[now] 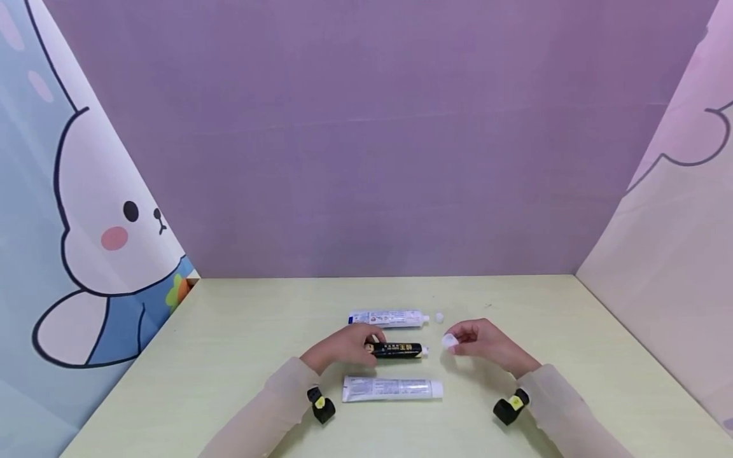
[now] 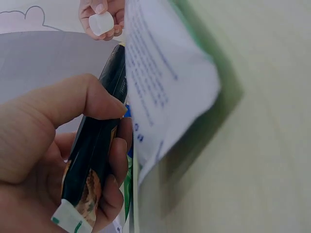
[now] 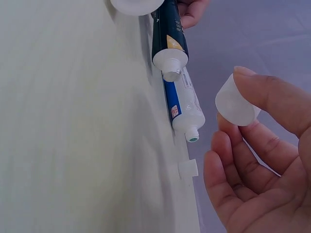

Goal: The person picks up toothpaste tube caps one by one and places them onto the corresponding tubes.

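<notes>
My left hand grips a black toothpaste tube at its flat end, with thumb and fingers curled round it in the left wrist view. The tube's bare nozzle points right. Between the thumb and fingers of my right hand is a white cap, held a little to the right of that nozzle. Behind the black tube lies a white and blue toothpaste tube, its nozzle uncovered. A small white cap lies on the table just off that nozzle.
Nearest to me, a white toothpaste tube lies with its cap on, close to my left hand. All stand on a pale table. A purple panel rises at the back, with printed cloth at the sides.
</notes>
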